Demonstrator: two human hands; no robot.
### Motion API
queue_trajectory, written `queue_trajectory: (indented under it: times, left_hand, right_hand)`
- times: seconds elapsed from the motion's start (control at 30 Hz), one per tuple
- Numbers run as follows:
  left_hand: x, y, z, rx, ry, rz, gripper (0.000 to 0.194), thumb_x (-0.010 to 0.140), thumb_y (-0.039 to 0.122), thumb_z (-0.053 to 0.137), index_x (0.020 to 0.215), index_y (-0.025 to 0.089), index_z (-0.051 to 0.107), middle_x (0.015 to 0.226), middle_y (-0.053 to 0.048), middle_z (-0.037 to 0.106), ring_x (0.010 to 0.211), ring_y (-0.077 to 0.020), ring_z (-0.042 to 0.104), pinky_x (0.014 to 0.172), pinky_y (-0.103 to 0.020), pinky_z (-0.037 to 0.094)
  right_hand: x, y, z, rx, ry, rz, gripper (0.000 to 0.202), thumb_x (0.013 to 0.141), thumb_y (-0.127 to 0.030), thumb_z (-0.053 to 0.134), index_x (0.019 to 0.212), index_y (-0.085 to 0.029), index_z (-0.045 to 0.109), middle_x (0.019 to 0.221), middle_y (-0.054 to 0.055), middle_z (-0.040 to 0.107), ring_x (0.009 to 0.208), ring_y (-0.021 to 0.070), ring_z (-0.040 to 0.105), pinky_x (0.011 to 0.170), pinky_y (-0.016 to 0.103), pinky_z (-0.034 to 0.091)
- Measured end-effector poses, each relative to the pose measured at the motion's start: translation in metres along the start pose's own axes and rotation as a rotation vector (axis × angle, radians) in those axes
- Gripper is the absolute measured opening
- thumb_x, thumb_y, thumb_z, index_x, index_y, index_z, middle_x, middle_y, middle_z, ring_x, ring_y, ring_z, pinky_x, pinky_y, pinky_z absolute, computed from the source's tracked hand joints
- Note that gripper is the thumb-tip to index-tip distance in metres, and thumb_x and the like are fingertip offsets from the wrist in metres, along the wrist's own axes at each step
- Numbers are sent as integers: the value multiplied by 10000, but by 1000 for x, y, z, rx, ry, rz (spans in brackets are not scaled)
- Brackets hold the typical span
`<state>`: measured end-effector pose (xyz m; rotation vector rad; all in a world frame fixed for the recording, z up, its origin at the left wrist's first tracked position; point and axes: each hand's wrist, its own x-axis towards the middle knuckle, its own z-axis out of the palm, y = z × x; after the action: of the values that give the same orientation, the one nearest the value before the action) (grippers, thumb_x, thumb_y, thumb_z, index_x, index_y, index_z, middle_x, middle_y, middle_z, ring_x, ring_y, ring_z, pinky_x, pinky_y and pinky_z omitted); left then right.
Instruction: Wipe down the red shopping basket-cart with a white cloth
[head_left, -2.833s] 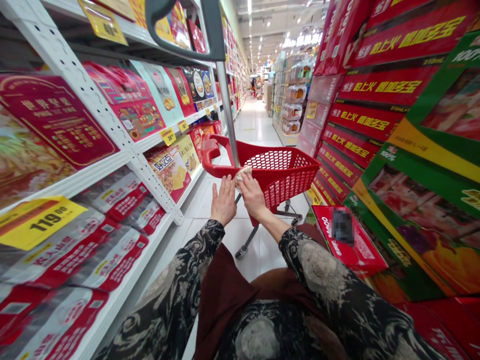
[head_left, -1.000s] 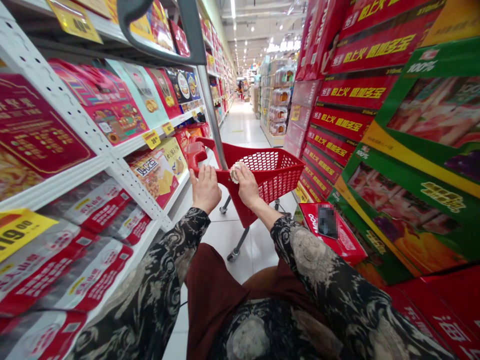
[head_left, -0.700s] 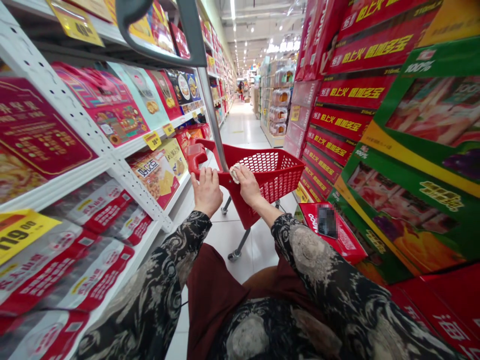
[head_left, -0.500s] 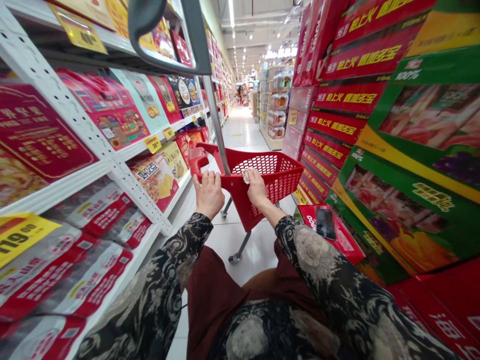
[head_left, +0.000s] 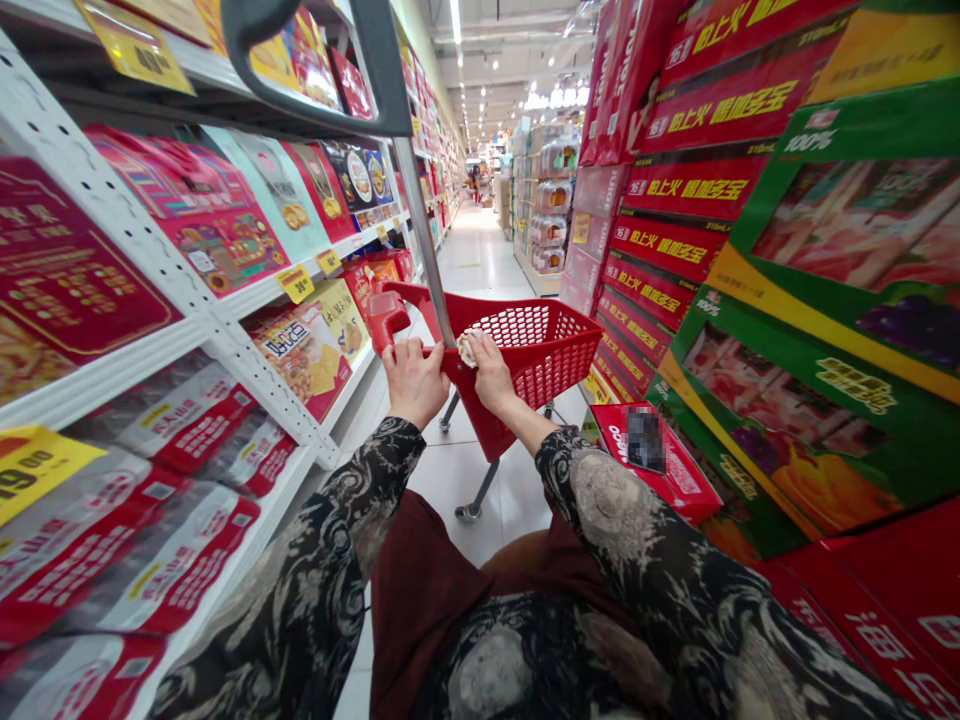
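Observation:
A red plastic shopping cart (head_left: 525, 372) with a perforated basket stands in front of me, a grey metal pole (head_left: 424, 225) rising from its near rim to a dark grey handle. My left hand (head_left: 415, 384) is closed over the near left rim, fingers curled across the edge. My right hand (head_left: 491, 374) pinches a crumpled white cloth (head_left: 468, 348) against the same rim, just right of the foot of the pole. Whether the cloth is fabric or tissue I cannot tell. Part of it is hidden under my fingers.
White shelves (head_left: 217, 330) with boxed and bagged goods line the left. Stacked red drink cartons (head_left: 667, 240) and green juice boxes (head_left: 825, 330) rise at the right. A red box (head_left: 686, 480) sits low beside my right arm. A tiled aisle (head_left: 469, 235) stretches ahead.
My right hand has slid left along the rim, close to the pole, and more of the white cloth shows. My left hand still grips the rim. The view has shifted slightly.

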<state>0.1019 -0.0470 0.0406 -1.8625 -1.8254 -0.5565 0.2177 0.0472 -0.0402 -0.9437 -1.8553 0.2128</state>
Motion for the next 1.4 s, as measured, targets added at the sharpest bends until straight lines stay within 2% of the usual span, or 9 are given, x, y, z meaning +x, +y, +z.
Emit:
queue_trajectory:
  times: [0.3, 0.5, 0.7, 0.83, 0.93, 1.03, 1.2, 1.3, 1.4]
  left_hand:
    - [6, 17, 3, -2, -9, 34, 469, 727, 231, 495, 1185, 165, 575, 1149, -173, 533, 1140, -344, 419, 984, -527, 263]
    - [6, 26, 5, 4, 13, 62, 495, 718, 239, 507, 1203, 145, 539, 1158, -172, 536, 1129, -339, 426, 980, -509, 266]
    - [11, 21, 0, 0, -25, 75, 482, 741, 241, 480, 1204, 111, 520, 1140, -168, 564, 1105, -328, 443, 948, -482, 301]
    - [12, 17, -2, -19, -47, 95, 411, 757, 249, 467, 1135, 126, 571, 1132, -164, 581, 1110, -328, 457, 957, -496, 311]
    - [11, 16, 0, -43, -39, 95, 443, 751, 238, 471, 1171, 122, 555, 1186, -166, 573, 1168, -323, 446, 1041, -529, 239]
    - [9, 16, 5, -65, -46, 105, 509, 745, 225, 473, 1242, 117, 505, 1314, -166, 514, 1280, -310, 378, 1091, -538, 179]
    - [8, 13, 8, -71, -61, 110, 593, 752, 233, 465, 1320, 71, 426, 1414, -173, 426, 1349, -295, 316, 1117, -527, 168]
    - [8, 14, 3, -74, -55, 83, 619, 750, 213, 458, 1343, 49, 393, 1434, -176, 398, 1357, -277, 315, 1128, -504, 183]
    - [8, 15, -1, -98, -64, 63, 640, 747, 202, 467, 1358, 40, 368, 1444, -172, 382, 1354, -260, 327, 1131, -470, 220]
  right_hand:
    - [11, 6, -17, 43, 22, 51, 469, 833, -47, 395, 1250, -184, 557, 1370, 76, 485, 1318, 164, 381, 1125, 352, 314]
    - [8, -9, -19, 56, 90, 28, 508, 821, -32, 379, 1282, -184, 530, 1403, 60, 451, 1362, 162, 311, 1153, 359, 267]
    - [-2, -2, -26, 2, 46, -27, 536, 812, -8, 365, 1301, -173, 514, 1436, 51, 412, 1389, 139, 249, 1169, 331, 225]
    - [-1, 13, -37, -64, 31, 71, 515, 829, -10, 354, 1296, -150, 518, 1434, 74, 413, 1387, 148, 254, 1165, 345, 231]
    - [5, 9, -39, -89, 32, 127, 518, 825, -2, 351, 1302, -124, 510, 1434, 90, 410, 1385, 153, 262, 1165, 340, 229]
    - [3, -3, -34, -58, 43, 66, 557, 816, -5, 343, 1341, -143, 468, 1458, 66, 377, 1391, 144, 245, 1164, 323, 234]
    - [-8, -14, -32, -29, 18, -45, 614, 797, 17, 333, 1369, -185, 429, 1461, 32, 373, 1401, 137, 213, 1162, 338, 249]
    - [14, -24, -49, -33, 80, -148, 571, 834, -4, 321, 1358, -196, 444, 1474, 31, 349, 1406, 161, 204, 1166, 377, 245]
    - [70, -46, -73, -23, 186, -312, 523, 891, -66, 317, 1375, -240, 412, 1497, -9, 297, 1421, 206, 140, 1171, 462, 196]
